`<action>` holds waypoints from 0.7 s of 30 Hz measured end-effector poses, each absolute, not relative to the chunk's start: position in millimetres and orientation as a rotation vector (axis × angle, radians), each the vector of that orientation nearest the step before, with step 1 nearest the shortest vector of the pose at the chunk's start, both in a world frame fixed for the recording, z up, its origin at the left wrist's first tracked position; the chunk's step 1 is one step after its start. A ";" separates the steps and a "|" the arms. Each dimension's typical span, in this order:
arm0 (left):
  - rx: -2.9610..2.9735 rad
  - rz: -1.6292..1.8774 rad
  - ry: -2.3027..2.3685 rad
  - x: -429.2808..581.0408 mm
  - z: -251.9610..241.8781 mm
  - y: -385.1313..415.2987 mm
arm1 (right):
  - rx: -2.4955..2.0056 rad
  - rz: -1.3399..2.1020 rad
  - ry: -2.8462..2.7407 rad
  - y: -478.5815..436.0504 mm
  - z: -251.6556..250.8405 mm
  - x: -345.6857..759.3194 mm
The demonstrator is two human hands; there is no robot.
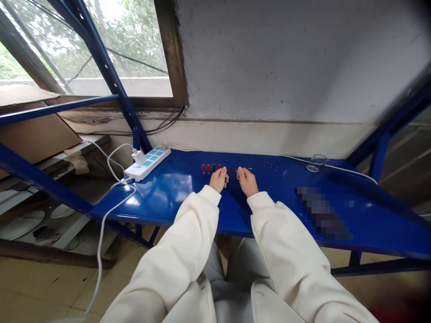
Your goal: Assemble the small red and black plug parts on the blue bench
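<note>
Black slim piece [232, 171], pinched by left hand [218, 179] and right hand [247, 181], nearer back edge of bench [235, 215]. Possible scattering of red cylinders [204, 169], if nudged.

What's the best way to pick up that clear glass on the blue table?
Probably take the clear glass by its round side, below the rim, coming from the front with the right hand, the nearer one, though it is holding a thin dark piece. The glass seems to stand upright with its front exposed, and a white cord passes close by.
</note>
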State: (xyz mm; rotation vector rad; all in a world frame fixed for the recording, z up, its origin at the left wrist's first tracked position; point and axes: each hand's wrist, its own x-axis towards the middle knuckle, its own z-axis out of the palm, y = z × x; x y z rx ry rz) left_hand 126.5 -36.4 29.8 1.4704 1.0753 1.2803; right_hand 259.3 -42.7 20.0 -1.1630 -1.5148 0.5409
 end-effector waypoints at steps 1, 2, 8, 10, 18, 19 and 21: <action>1.453 1.280 1.075 126.3 30.2 -36.6 | -1.164 0.544 -1.516 -42.7 19.7 259.3; 1.437 1.280 1.076 126.0 30.6 -36.7 | -1.162 0.549 -1.520 -42.6 19.4 259.2; 1.425 1.307 1.093 125.6 30.9 -36.7 | -1.149 0.570 -1.547 -40.0 16.5 259.8; 1.425 1.315 1.100 125.6 30.0 -35.9 | -1.152 0.569 -1.567 -39.6 16.5 260.3; 1.437 1.346 1.137 124.6 28.1 -34.5 | -1.117 0.559 -1.636 -40.4 18.3 261.5; 1.442 1.350 1.144 124.6 28.1 -34.5 | -1.110 0.563 -1.638 -40.3 18.2 261.3; 1.460 1.367 1.157 124.8 27.9 -34.5 | -1.097 0.587 -1.630 -40.1 17.9 260.7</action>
